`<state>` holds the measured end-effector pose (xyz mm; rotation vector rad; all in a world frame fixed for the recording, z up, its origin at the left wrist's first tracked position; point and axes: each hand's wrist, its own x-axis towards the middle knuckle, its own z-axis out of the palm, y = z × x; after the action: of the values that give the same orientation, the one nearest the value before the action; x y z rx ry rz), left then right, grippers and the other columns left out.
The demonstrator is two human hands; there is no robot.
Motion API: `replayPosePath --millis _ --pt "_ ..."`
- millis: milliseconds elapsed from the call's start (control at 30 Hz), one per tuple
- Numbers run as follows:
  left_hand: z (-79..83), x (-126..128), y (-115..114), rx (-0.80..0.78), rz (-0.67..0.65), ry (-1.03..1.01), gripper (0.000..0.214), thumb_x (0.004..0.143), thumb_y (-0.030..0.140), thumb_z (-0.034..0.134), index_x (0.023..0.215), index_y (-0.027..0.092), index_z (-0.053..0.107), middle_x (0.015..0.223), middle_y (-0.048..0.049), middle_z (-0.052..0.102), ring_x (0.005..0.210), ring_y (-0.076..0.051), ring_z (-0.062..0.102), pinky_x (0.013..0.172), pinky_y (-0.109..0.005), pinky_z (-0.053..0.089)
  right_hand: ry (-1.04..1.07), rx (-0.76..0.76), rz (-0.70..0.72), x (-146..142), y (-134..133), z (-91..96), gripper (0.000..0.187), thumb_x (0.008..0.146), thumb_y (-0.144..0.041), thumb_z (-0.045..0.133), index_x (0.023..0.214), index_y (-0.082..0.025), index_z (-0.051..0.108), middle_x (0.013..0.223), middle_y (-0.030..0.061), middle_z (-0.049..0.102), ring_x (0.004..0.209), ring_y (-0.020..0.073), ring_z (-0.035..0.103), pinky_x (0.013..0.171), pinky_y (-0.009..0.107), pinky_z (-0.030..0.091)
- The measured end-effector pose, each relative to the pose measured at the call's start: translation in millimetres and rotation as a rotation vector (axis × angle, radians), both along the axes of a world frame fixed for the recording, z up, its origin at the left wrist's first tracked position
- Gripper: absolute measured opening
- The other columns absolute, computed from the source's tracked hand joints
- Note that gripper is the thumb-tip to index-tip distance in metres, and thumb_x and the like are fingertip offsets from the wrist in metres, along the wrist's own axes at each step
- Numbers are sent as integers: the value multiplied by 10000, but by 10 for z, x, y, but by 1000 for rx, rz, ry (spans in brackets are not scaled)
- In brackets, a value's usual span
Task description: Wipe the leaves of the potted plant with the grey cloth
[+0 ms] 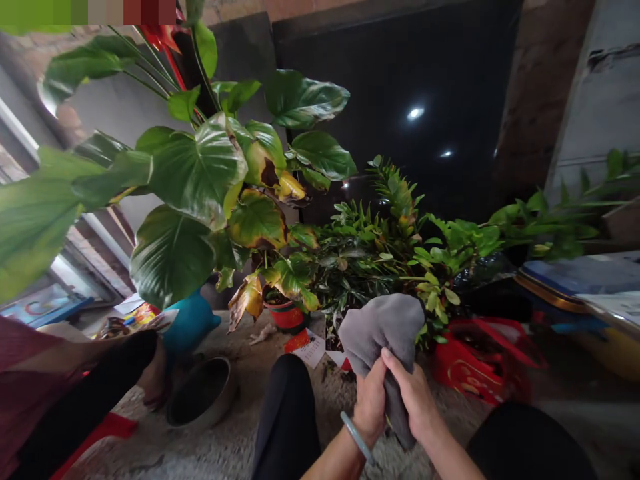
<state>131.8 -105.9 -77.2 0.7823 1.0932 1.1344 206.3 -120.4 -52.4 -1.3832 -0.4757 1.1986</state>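
A grey cloth (383,330) is bunched up in front of me, low in the middle of the head view. My left hand (370,403), with a pale bangle on its wrist, is closed around the cloth's lower part. Pressed against the same part from the right, my right hand (413,393) grips it with its fingers wrapped. Behind the cloth stands a large-leaved plant (200,173) in a red pot (286,315), with several yellowed and browned leaves (257,220). My knees in dark trousers frame the hands.
A leafy green shrub (380,247) spreads to the right of the pot. A red bag (477,367) sits on the floor at right, a metal bowl (200,393) and a teal object (193,323) at left. Another person's leg and sleeve (75,393) lie at far left.
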Motion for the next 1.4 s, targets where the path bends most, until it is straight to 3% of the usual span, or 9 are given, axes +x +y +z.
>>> replayPosePath --millis 133,300,433,633,767,900,1100,1300,1400 --pt "76 -61 19 143 -111 316 458 784 404 551 1131 163 730 1310 -97 679 1295 -288 540 1149 -338 338 161 28 8 7 -11 -47 464 392 -483 869 715 -184 720 680 49 769 854 334 732 771 383 571" --pt "73 -78 75 130 -217 386 470 743 443 563 1124 236 743 1244 -55 718 1329 -295 514 1170 -354 317 248 56 -73 28 73 -326 455 429 -467 859 768 -195 726 782 42 791 856 312 732 763 386 572" --pt "-50 -100 148 114 -254 386 561 692 454 634 1163 163 724 1284 -120 688 1357 -343 474 1194 -413 273 240 37 -78 99 140 -397 443 416 -422 859 756 -170 726 726 46 777 805 328 730 731 408 569" --pt "-228 -159 176 116 -307 241 664 590 441 790 1174 137 703 1259 -142 698 1320 -379 498 1161 -459 324 103 40 -37 203 127 -337 370 411 -385 846 689 -167 740 602 43 734 723 330 716 679 402 559" --pt "-395 -192 178 15 -339 -55 631 482 451 866 1017 142 741 1113 -143 750 1196 -382 596 1073 -470 413 97 23 -3 248 47 -384 394 402 -403 845 695 -157 749 603 53 736 707 334 715 654 398 555" --pt "-409 -310 239 -129 -254 -333 461 440 440 872 784 166 734 864 -96 780 972 -332 693 927 -424 494 127 12 -40 279 -38 -400 399 380 -400 861 674 -157 743 648 72 759 706 332 722 668 404 564" --pt "-192 -314 162 -133 -194 -358 380 376 82 734 746 171 728 743 -48 763 842 -279 706 838 -378 512 36 64 98 244 -92 -269 351 404 -419 834 629 -169 735 615 80 746 634 299 701 607 373 547" --pt "-270 -154 56 -140 48 -318 373 383 182 790 739 199 682 725 -52 752 920 -300 692 875 -394 503 -167 90 186 137 -72 -149 289 350 -300 785 606 -218 680 583 15 718 608 250 658 603 340 530" --pt "-307 -175 107 -150 88 -268 348 391 222 793 714 204 663 749 -51 755 903 -290 692 856 -385 506 -162 38 194 51 -71 -176 271 363 -342 761 588 -221 670 607 52 733 645 282 676 611 358 535"
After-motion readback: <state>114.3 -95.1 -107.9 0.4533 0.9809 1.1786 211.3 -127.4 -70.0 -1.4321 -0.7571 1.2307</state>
